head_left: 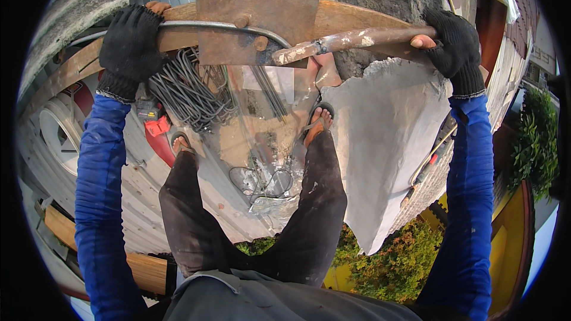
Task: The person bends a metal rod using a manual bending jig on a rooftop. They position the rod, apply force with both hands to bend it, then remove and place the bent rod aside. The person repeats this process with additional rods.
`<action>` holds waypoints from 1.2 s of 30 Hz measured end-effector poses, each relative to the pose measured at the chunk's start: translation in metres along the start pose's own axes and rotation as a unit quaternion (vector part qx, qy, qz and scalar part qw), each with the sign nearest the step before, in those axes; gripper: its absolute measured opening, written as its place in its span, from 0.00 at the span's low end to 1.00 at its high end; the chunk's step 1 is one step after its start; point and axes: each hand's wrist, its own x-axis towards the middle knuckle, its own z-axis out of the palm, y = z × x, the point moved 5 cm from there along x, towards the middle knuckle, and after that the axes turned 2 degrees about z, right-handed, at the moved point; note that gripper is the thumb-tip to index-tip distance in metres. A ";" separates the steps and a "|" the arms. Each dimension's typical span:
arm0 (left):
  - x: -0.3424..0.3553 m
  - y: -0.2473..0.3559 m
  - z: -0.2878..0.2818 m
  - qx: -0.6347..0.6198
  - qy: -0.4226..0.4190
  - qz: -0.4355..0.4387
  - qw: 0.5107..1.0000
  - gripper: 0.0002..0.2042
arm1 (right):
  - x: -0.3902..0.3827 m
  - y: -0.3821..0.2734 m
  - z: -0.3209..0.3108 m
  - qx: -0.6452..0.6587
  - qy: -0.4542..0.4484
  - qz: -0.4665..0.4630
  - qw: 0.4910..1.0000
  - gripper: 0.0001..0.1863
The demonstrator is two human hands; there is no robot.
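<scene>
A wooden plank (348,16) crosses the top of the view, with a rusty steel plate (262,7) fixed over its middle. Short round pegs (242,21) stand on that plate. In a black glove, my left hand (132,44) is closed round a grey steel rod (202,25) at the plank's left part. The rod runs over the plate past the pegs and curves down at its right end, by the tip of a rusty, paint-spotted pipe (369,37). My right hand (455,44), also gloved, grips the pipe's far right end.
Below the plank lies a heap of bent steel rods (193,92), with straight rods (270,92) beside it. A red-and-grey tool (153,117) sits near my left foot. A grey concrete slab (386,131) slopes on the right. Corrugated roofing (148,196) spreads at lower left; foliage (395,264) shows below.
</scene>
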 end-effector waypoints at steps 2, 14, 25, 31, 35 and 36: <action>0.001 0.000 -0.001 -0.003 0.007 0.007 1.000 0.44 | -0.005 -0.006 -0.003 -0.018 0.041 -0.012 0.999 0.43; 0.006 0.001 -0.003 -0.011 0.005 0.000 1.000 0.43 | -0.004 0.000 0.001 -0.020 0.029 0.003 0.999 0.45; 0.002 0.014 -0.018 0.014 -0.017 -0.035 0.999 0.31 | 0.018 0.008 0.007 0.029 -0.018 -0.016 0.999 0.43; -0.009 0.020 -0.029 -0.048 0.116 -0.025 0.992 0.35 | 0.023 0.006 0.005 0.038 -0.024 -0.025 0.999 0.44; -0.017 0.019 -0.030 -0.105 0.151 -0.019 0.983 0.36 | 0.024 0.006 0.005 0.050 -0.012 -0.024 0.998 0.46; -0.018 0.019 -0.030 -0.113 0.155 -0.017 0.981 0.36 | 0.024 0.006 0.007 0.049 -0.024 -0.025 0.998 0.46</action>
